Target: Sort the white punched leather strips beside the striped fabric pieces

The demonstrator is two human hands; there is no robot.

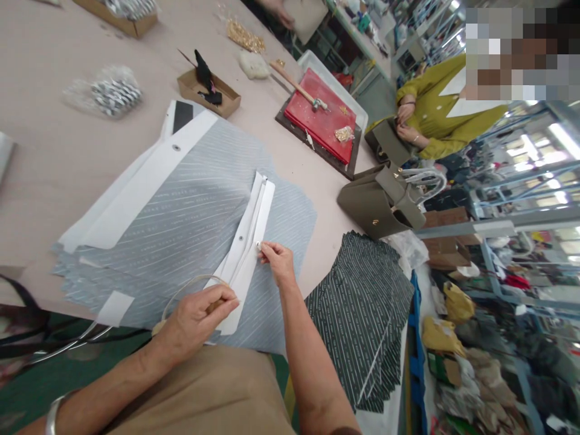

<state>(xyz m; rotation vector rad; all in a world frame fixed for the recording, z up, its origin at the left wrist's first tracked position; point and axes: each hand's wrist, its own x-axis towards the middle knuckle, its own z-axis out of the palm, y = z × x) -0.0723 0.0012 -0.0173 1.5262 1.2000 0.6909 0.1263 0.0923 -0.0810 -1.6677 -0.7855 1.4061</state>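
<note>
My right hand (277, 261) pinches a small shiny metal fastener (258, 244) at the edge of a white strip (242, 278) on a blue-grey striped fabric piece (290, 223). A neighbouring white strip carries a round metal snap (241, 238). Over the strip's near end, my left hand (199, 317) is closed with thumb and fingertips together; what they hold, if anything, is hidden. A thin pale cord (181, 289) curves behind this hand. To the left lies a fanned stack of blue-grey fabric pieces (181, 199), its white band bearing another snap (176, 148).
Dark striped fabric pieces (362, 320) lie at right. Beyond them stand olive handbags (378, 202), near a co-worker in a mustard top (446, 103). A red board (317, 109) carries a hammer (296, 87). An open cardboard box (226, 103) and bagged metal parts (115, 93) sit farther back.
</note>
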